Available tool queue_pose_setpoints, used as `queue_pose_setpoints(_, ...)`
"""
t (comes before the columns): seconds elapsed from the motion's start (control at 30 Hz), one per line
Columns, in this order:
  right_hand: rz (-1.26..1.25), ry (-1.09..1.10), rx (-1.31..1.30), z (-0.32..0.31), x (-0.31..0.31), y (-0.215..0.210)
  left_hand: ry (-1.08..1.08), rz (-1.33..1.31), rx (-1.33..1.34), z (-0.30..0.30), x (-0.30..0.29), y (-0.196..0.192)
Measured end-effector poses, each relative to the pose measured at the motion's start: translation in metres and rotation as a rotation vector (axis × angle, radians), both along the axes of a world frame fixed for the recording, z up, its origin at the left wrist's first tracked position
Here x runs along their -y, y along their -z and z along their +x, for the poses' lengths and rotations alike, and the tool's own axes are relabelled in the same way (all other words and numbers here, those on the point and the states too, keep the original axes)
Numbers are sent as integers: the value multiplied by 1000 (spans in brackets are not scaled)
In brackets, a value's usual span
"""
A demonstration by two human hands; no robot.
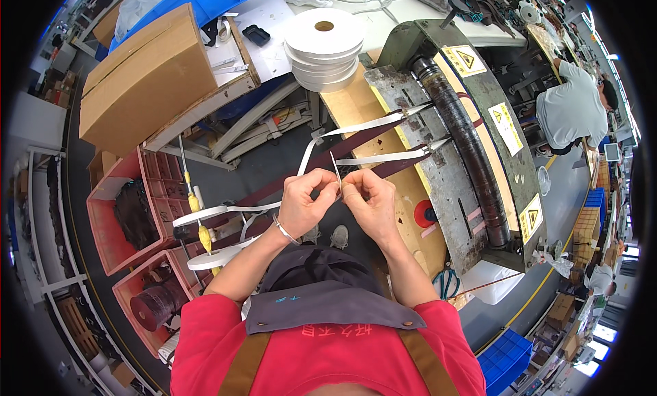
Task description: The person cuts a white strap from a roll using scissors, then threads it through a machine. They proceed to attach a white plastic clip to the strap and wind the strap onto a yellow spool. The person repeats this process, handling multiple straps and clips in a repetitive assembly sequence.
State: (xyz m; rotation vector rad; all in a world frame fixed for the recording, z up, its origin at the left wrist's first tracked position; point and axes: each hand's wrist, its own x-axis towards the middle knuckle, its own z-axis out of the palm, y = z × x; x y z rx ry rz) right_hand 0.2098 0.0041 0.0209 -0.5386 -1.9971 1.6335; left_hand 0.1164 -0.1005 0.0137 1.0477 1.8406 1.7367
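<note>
You're pinching a thin white sliver (336, 165) of tape between both hands, right in front of your dark apron (321, 280). Left hand (309, 199): thumb and forefinger are pressing together at the sliver's base, other fingers curling in. Right hand (371, 203): same pinch from the other side; whether the two pairs of tips are touching, can't tell. The sliver is standing edge-on above the fingertips; whether it's joining the lower white strip (387, 157) just beyond, can't tell either.

That lower strip is running right to one of the metal guides (438, 146) on the metal plate (445, 191), ahead of the dark roller (465, 150). The upper white strip (359, 127) is running to the other guide, its near end dropping behind your left hand. Maroon bands (366, 137) are running alongside. White reels (205, 260) are sitting at your left, scissors (447, 282) lying at lower right, well apart from both hands.

Step in hand, my read: you're dressing or joining a tape end by hand. Next move is probably calling for a firm double pinch, edges lining up, no twist toward the guide; that loose upper strip is looking like a snag risk
</note>
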Motion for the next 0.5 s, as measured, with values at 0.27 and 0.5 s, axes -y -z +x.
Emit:
queue_pose_setpoints(0.27,100,-89,-24,2,-4,1,-5,-11,-57,-5,1,9)
queue_pose_setpoints(0.5,-343,-142,-92,-1,-1,12,69,-22,242,-7,0,5)
